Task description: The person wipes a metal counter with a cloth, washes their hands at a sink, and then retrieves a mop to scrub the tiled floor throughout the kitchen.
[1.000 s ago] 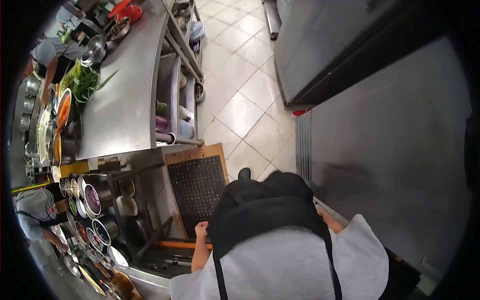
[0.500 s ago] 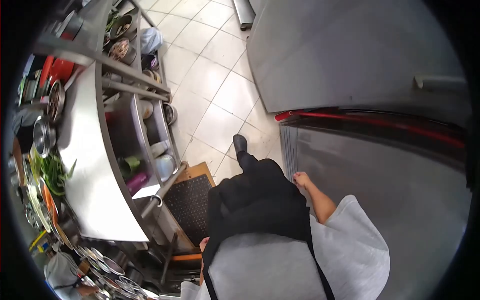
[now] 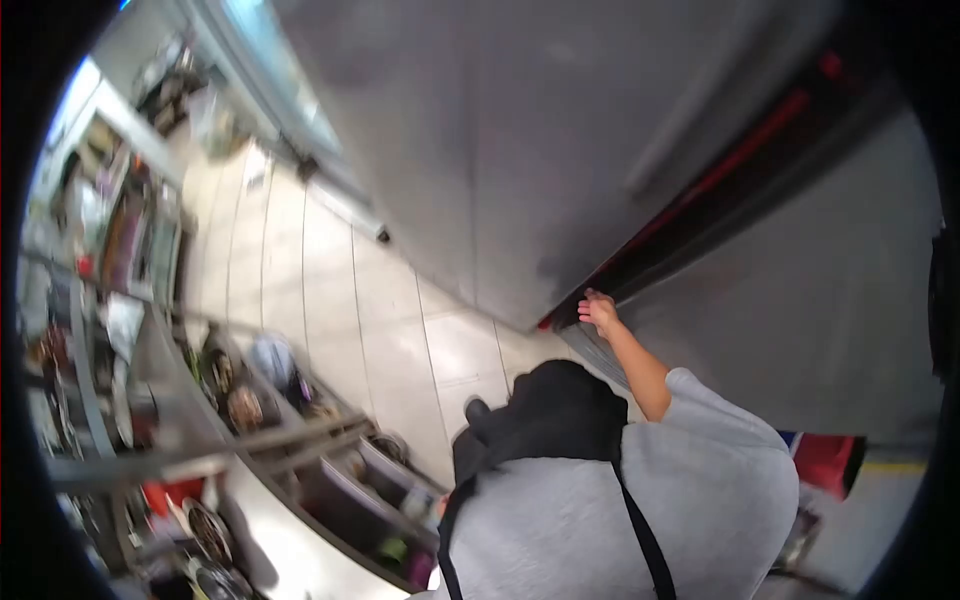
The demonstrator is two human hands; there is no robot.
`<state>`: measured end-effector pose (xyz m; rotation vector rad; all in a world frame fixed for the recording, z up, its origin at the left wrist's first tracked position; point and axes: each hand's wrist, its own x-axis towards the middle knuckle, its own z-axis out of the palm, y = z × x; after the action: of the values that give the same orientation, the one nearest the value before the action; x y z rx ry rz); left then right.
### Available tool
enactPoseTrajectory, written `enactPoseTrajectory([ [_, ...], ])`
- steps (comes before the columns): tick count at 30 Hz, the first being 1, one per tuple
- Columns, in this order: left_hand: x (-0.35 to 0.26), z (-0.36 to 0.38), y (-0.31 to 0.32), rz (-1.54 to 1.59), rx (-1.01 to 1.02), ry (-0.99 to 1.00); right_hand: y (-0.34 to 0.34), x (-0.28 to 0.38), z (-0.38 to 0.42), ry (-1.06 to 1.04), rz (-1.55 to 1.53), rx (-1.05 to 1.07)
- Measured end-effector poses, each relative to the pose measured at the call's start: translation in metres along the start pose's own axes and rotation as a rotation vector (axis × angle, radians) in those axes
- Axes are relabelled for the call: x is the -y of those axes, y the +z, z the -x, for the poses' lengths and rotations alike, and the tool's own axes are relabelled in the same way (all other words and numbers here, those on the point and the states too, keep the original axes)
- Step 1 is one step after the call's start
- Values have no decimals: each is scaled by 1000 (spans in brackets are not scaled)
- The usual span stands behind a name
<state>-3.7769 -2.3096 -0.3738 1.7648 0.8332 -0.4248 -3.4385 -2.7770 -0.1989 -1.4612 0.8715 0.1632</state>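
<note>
My right hand (image 3: 600, 312) reaches forward with its fingers stretched and partly spread, and nothing shows in it. It is nearest the dark gap between two large grey metal cabinets, the far one (image 3: 450, 130) and the near one (image 3: 780, 310). A long red pole (image 3: 765, 130), blurred, runs along that gap, its red tip low beside my hand. Only a sliver of my left hand (image 3: 441, 506) shows at the left edge of my black apron (image 3: 560, 410), by the counter side; its fingers are hidden.
On the left stands a steel counter (image 3: 290, 530) with shelves below that hold bowls and pans of food. Pale floor tiles (image 3: 330, 300) run between counter and cabinets. A shelf unit (image 3: 130, 225) stands at the far left. A red and blue thing (image 3: 830, 463) shows behind my right arm.
My view has swung to the right along the cabinets. My right hand has risen from beside my hip to the gap, and its curled fingers have opened out.
</note>
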Motion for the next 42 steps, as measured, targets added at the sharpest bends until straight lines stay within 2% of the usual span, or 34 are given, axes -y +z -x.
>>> enactPoseTrajectory([
  [1,-20,-34,-14,11,-1,53,0,24,0,-40,-175,-75],
  [2,-51,-58,-24,28,-3,94,-10,35,-17,-169,-273,-109],
  [4,-109,-95,-38,142,-36,64,-19,89,-20,-335,-423,-268],
  [5,-151,-115,-47,199,-54,51,-22,104,-49,-594,-603,-382],
  [6,-213,-97,-51,89,-88,204,-47,127,-109,-729,-651,-544],
  [9,-277,-135,-42,93,-130,266,-62,251,-87,-825,-568,-707],
  [10,-290,-139,-36,85,-95,379,-70,287,-87,-833,-528,-761],
  [12,-305,-134,-17,68,-112,443,-90,339,-94,-812,-430,-861],
  [14,-299,-118,3,156,-120,483,-107,372,-108,-757,-326,-932],
  [15,-275,-137,16,103,-162,372,-111,391,-114,-738,-289,-938],
  [16,-244,-148,22,119,-175,390,-119,402,-118,-733,-259,-958],
  [19,-187,-110,28,-37,-186,137,-126,435,-121,-748,-191,-982],
  [22,-143,-82,33,-90,-162,-6,-131,443,-110,-792,-178,-1040],
  [29,-98,-72,15,-128,-106,0,-117,451,-30,-1004,-218,-1206],
  [32,-96,-105,-8,-16,-118,112,-102,449,17,-1089,-223,-1247],
  [34,-112,-132,-19,157,-162,267,-96,439,54,-1134,-209,-1279],
  [36,-125,-176,-56,202,154,156,-87,433,90,-1176,-202,-1295],
  [37,-161,-145,-57,147,20,343,-84,432,111,-1197,-205,-1312],
  [39,-210,-132,-70,71,-7,299,-76,432,151,-1233,-216,-1332],
  [42,-222,-143,-87,39,109,317,-62,432,215,-1298,-233,-1355],
])
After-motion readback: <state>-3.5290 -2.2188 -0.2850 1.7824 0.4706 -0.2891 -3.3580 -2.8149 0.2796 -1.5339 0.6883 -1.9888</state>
